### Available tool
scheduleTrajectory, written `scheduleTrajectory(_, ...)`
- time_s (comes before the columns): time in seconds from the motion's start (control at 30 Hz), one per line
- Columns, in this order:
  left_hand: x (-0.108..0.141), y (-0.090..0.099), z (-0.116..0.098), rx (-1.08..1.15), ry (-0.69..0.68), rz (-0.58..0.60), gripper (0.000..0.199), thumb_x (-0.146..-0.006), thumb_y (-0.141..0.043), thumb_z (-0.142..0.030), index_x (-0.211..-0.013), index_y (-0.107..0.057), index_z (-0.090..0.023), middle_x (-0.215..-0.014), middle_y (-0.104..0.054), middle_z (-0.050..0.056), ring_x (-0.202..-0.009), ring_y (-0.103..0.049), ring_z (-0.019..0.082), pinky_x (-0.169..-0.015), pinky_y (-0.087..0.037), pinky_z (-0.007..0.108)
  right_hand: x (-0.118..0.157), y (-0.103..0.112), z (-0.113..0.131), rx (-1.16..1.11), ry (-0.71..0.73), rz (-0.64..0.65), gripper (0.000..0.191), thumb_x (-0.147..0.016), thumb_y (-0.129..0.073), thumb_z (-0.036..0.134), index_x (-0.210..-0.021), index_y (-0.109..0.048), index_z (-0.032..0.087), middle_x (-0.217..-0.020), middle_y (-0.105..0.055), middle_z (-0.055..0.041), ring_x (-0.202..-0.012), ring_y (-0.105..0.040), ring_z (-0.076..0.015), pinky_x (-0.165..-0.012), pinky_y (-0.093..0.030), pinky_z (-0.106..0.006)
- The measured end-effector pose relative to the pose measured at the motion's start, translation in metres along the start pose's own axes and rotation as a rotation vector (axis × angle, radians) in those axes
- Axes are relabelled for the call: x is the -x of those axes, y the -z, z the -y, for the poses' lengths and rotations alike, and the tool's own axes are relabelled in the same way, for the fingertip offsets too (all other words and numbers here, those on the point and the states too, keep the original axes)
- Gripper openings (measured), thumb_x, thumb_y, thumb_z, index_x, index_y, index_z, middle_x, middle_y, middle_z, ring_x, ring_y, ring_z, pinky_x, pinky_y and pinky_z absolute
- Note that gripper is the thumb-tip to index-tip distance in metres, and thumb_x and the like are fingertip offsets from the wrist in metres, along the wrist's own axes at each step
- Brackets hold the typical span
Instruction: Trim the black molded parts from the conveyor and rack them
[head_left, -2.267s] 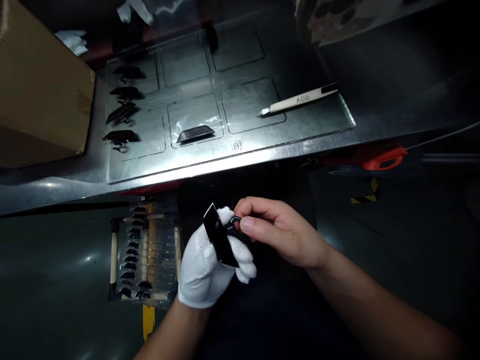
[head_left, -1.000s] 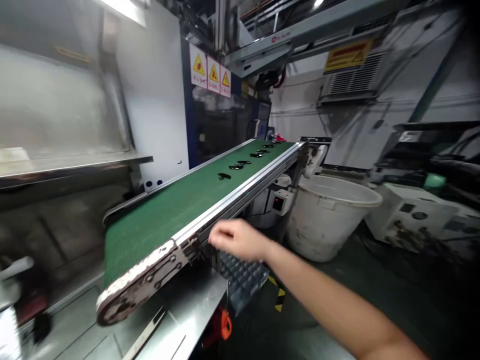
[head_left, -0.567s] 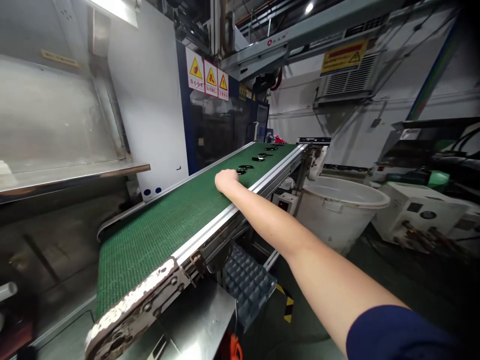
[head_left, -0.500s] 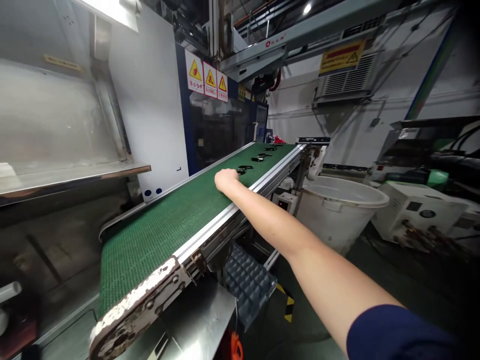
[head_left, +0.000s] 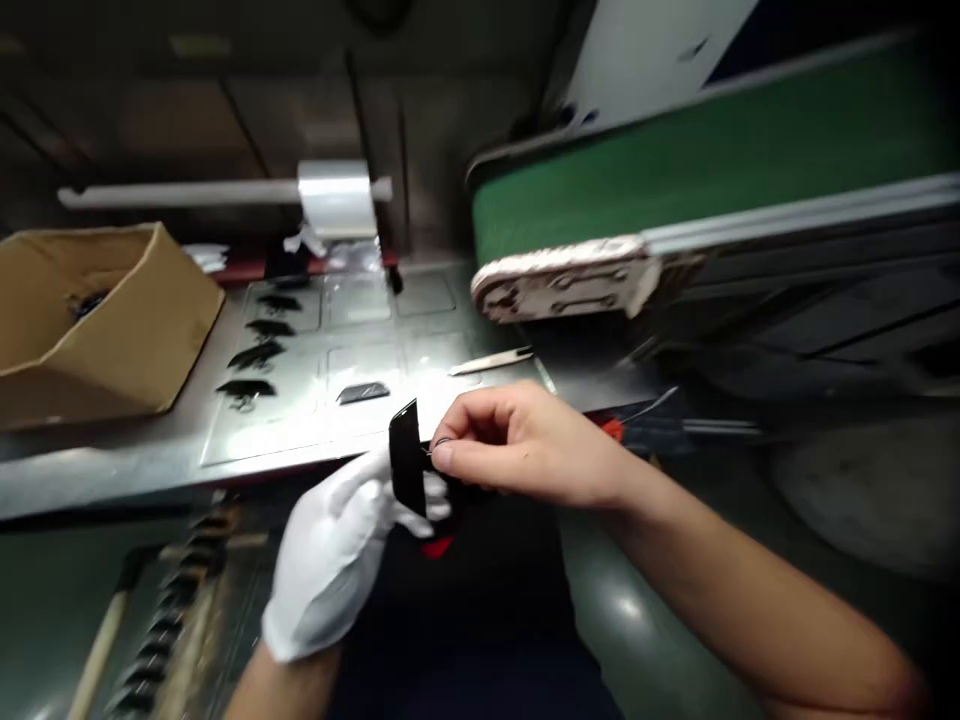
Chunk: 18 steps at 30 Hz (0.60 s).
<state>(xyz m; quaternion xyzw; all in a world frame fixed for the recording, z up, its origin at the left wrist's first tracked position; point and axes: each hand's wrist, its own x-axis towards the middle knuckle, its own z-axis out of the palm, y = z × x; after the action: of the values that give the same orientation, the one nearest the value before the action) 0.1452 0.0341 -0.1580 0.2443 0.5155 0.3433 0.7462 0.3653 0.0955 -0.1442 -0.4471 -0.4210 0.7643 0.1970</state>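
A glossy black plastic part [head_left: 407, 456] is held upright in front of me, above the near edge of the metal table. My left hand [head_left: 330, 550], in a white glove, grips it from the left, some fingers showing behind its lower end. My bare right hand [head_left: 517, 445] pinches a thin dark piece at the part's right side between thumb and forefinger. Beyond the hands a flat black part [head_left: 363, 393] lies alone on the table. Several similar parts, among them a black part with a thin stem [head_left: 247, 388], stand in a column further left.
A cardboard box [head_left: 176, 330] sits on the left of the metal table [head_left: 172, 440]. A tweezer-like tool [head_left: 491, 361] lies near the end of the green conveyor [head_left: 675, 150]. A roll of clear film [head_left: 336, 195] hangs on a white bar behind. Black parts on a rack [head_left: 161, 630] stand lower left.
My view has swung from the conveyor to the table on its left. The right hand has come back from the belt with a black part, and my gloved left hand has come into view.
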Motion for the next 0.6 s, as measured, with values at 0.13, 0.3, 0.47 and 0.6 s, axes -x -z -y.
scheduleTrajectory(0.13, 0.018, 0.014, 0.049, 0.267, 0.126, -0.052, 0.028, -0.096, -0.058, -0.040, -0.104, -0.070, -0.017, -0.083, -0.072, 0.004, -0.063, -0.069, 0.012, -0.051, -0.053, 0.018, -0.019, -0.024, -0.040, -0.160, -0.160, 0.117, 0.021, -0.080, -0.082, 0.026, -0.084, -0.069, 0.010, -0.067, -0.062, 0.0003, -0.054, -0.053, -0.0060, -0.047, -0.041, -0.012)
scheduleTrajectory(0.3, 0.031, 0.013, 0.068, 0.409, 0.199, -0.062, 0.024, -0.096, -0.058, -0.040, -0.105, -0.074, -0.025, -0.086, -0.074, 0.000, -0.063, -0.070, 0.010, -0.051, -0.053, 0.013, -0.017, -0.040, -0.085, -0.299, -0.086, 0.098, 0.022, -0.086, -0.079, 0.032, -0.088, -0.070, 0.011, -0.069, -0.065, -0.0009, -0.056, -0.056, -0.0062, -0.047, -0.044, -0.012)
scheduleTrajectory(0.47, 0.038, 0.011, 0.074, 0.482, 0.202, -0.058, 0.026, -0.098, -0.054, -0.041, -0.110, -0.075, -0.030, -0.091, -0.075, -0.001, -0.064, -0.070, 0.008, -0.054, -0.055, 0.012, -0.007, -0.062, -0.120, -0.493, -0.018, -0.002, 0.030, -0.095, -0.071, 0.041, -0.086, -0.063, 0.012, -0.067, -0.059, 0.0008, -0.055, -0.051, -0.0045, -0.046, -0.041, -0.011)
scheduleTrajectory(0.6, 0.040, 0.007, 0.079, 0.470, 0.207, -0.021, 0.030, -0.099, -0.052, -0.043, -0.103, -0.075, -0.025, -0.089, -0.075, -0.001, -0.063, -0.069, 0.006, -0.056, -0.055, 0.012, 0.001, -0.070, -0.130, -0.636, 0.068, -0.031, 0.028, -0.098, -0.067, 0.037, -0.087, -0.061, 0.012, -0.066, -0.055, 0.0016, -0.054, -0.046, -0.0035, -0.047, -0.039, -0.012)
